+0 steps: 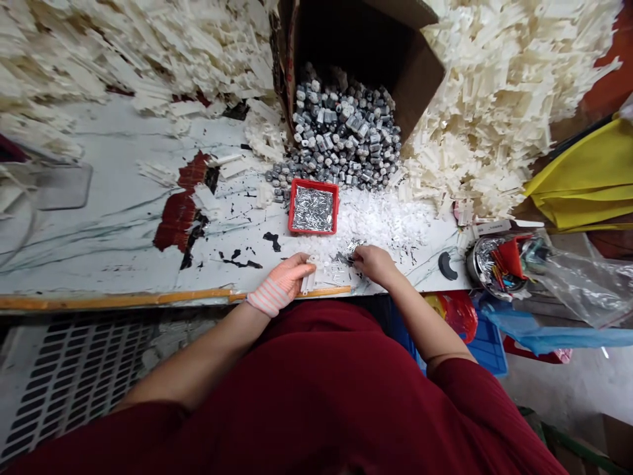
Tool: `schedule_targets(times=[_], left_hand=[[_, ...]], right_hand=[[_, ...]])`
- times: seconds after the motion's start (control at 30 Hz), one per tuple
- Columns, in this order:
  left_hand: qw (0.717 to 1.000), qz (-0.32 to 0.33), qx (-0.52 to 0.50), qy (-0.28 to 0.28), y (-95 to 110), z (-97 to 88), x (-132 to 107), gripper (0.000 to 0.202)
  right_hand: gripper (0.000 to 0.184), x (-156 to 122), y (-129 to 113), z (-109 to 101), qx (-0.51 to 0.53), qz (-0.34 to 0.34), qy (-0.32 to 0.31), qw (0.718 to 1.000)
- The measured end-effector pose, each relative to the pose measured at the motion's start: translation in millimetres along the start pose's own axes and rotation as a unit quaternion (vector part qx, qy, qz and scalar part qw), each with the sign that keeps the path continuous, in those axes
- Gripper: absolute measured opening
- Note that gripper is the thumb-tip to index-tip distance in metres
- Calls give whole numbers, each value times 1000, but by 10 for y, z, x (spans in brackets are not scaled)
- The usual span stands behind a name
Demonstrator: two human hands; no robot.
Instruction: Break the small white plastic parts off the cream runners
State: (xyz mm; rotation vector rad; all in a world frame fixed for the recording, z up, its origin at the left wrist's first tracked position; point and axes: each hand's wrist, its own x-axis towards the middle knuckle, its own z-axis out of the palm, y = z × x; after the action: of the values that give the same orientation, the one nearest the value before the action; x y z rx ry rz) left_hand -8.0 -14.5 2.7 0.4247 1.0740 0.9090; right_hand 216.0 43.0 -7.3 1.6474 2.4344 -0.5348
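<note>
My left hand (289, 274) rests at the table's front edge, fingers curled round a small white plastic part (310, 277). A striped band wraps that wrist. My right hand (372, 262) is just to the right, fingers pinched over a little heap of small metal pieces (350, 251). What the pinch holds is too small to name. A red tray (314, 208) filled with shiny metal pins sits right behind both hands.
An open cardboard box (415, 66) spills grey metal parts (341, 138) onto the worn white table (113, 224). Heaps of white plastic parts (499, 99) lie at back left and right. A metal bowl (487, 264), yellow fabric (588, 178) and plastic bags stand at the right.
</note>
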Motion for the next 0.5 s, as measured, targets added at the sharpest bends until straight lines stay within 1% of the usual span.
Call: schedule_targets(times=[0.17, 0.27, 0.33, 0.4, 0.43, 0.5], left_hand=[[1000, 8, -26, -5, -62, 19, 24, 29], [1000, 13, -20, -6, -98, 24, 47, 30], [1000, 17, -14, -6, -112, 37, 57, 30], [1000, 21, -6, -6, -122, 59, 64, 31], [1000, 20, 2, -6, -126, 73, 68, 32], [1000, 21, 23, -6, -128, 102, 71, 32]], right_hand=[[24, 176, -161, 59, -60, -17, -30, 998], [23, 224, -163, 55, -46, -40, -33, 998], [20, 211, -154, 16, 17, -48, 0, 999], [17, 166, -174, -35, 129, -39, 53, 989], [16, 135, -201, -56, 195, -32, 77, 977], [17, 72, -289, -76, 316, -25, 100, 943]])
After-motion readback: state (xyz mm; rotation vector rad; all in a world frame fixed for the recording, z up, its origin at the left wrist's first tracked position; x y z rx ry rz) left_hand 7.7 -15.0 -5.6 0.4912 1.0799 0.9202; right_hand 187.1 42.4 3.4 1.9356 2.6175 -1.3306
